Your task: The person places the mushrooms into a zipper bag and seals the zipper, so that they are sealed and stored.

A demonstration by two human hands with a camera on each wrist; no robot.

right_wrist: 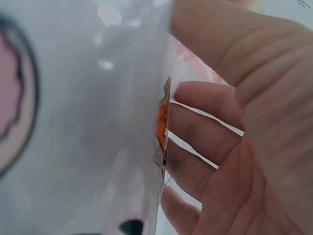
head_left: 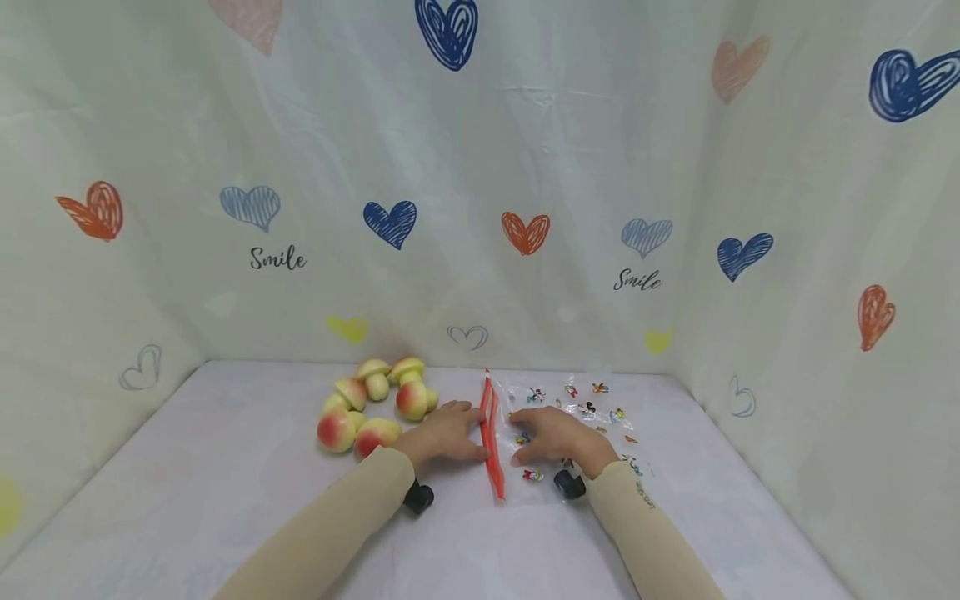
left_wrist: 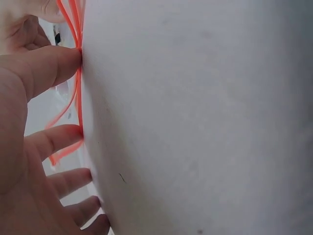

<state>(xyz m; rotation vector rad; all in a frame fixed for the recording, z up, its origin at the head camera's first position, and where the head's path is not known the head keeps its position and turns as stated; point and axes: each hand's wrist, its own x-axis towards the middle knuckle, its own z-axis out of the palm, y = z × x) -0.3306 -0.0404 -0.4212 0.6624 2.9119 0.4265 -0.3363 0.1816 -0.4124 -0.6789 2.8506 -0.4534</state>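
A clear plastic bag (head_left: 540, 487) printed with small cartoon figures lies flat on the table, its red zip strip (head_left: 491, 442) at the left edge. My left hand (head_left: 446, 433) touches that strip with thumb and fingertips spread; the left wrist view shows the thumb and index finger on the red strip (left_wrist: 79, 98). My right hand (head_left: 558, 437) rests on the printed bag just right of the strip, fingers spread and slightly bent. Seen from the right wrist, the fingers of the hand (right_wrist: 210, 132) lie against the clear film (right_wrist: 122, 122).
Several yellow and red mushroom-shaped pieces (head_left: 337, 429) stand in a rough ring left of my left hand. A white cloth (head_left: 150, 467) covers the table, and a curtain (head_left: 465, 292) printed with hearts hangs behind and at both sides.
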